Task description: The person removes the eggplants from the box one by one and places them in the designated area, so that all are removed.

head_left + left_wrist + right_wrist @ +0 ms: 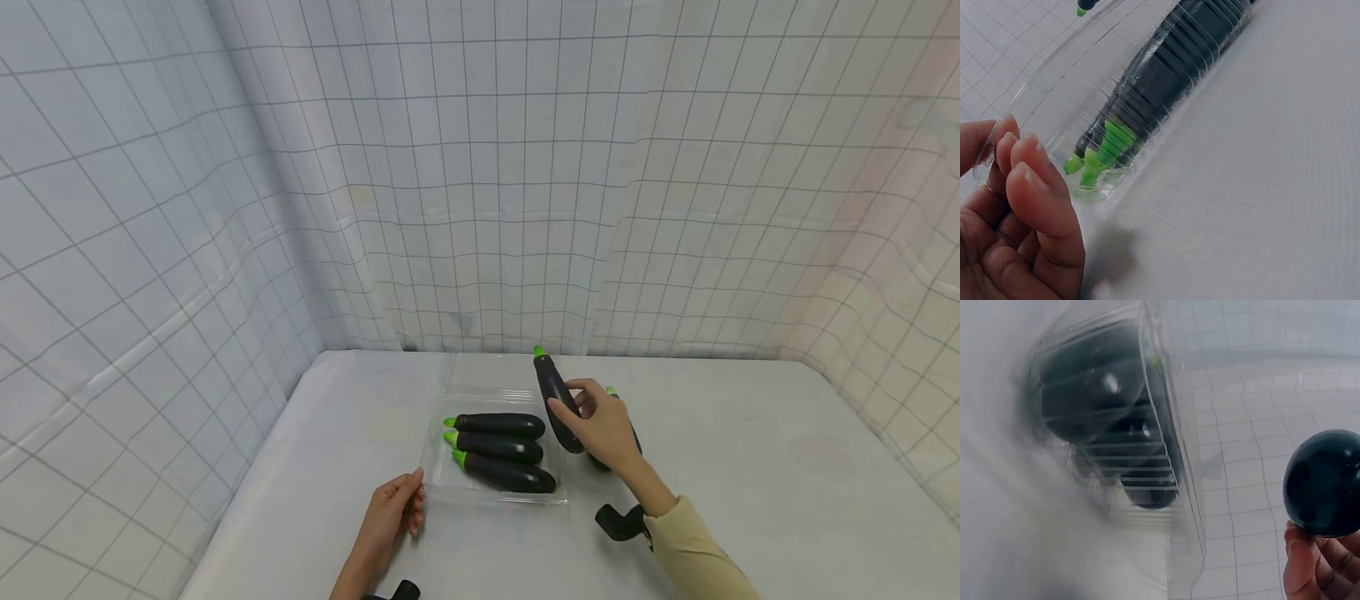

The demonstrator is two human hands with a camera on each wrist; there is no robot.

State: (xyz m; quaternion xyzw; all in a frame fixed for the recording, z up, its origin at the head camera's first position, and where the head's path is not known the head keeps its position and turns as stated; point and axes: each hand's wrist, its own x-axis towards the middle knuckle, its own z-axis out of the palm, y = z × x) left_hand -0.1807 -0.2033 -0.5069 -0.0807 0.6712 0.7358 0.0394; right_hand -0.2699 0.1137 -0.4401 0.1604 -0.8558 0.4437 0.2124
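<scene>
Well, closest in, the left hand (392, 508) pinches the near left corner of the clear tray (441, 475), fingers curled; the thin plastic looks light and apt to buckle if squeezed. Inside, three eggplants (498, 447) lie side by side, glossy and probably slick. Over the tray's right edge, the right hand (600, 421) grips a raised eggplant (557, 396), thumb and fingers parted only by its girth; it looks firm, fairly light and easily bruised, so a gentle hold round the thick body seems best. At least one other eggplant (598, 463) lies partly hidden beneath that hand on the surface (750, 467).
</scene>
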